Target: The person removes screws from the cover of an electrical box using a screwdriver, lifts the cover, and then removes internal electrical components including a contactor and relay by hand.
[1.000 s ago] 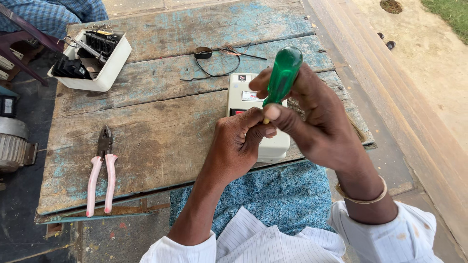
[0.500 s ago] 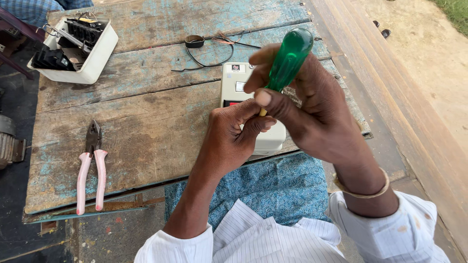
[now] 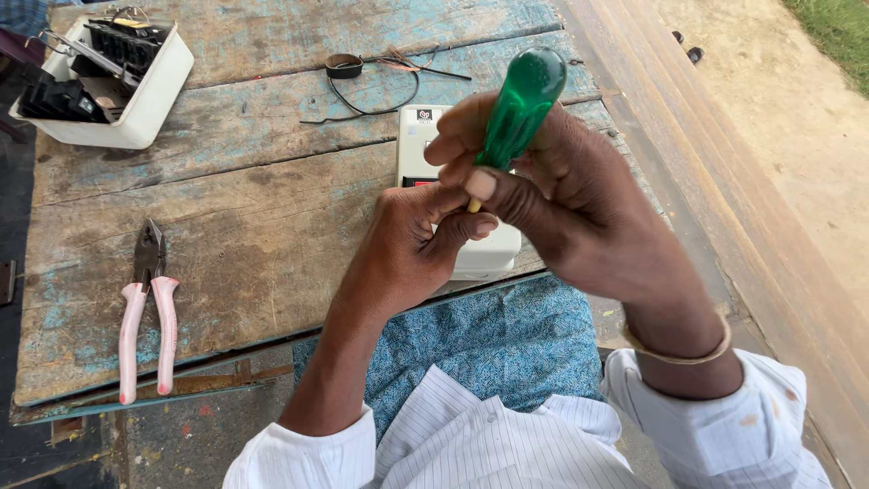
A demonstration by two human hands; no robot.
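Screwdriver (image 3: 518, 107), translucent green handle, slants with its butt toward one o'clock and its hidden tip toward seven. Right hand (image 3: 561, 195) clamps it above the white box (image 3: 471, 244); left hand (image 3: 407, 244) pinches the tip end.

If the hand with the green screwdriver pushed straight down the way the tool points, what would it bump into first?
Probably the left hand, curled right under the green screwdriver held by the right hand. The white box lies beneath; depth is hard to judge.
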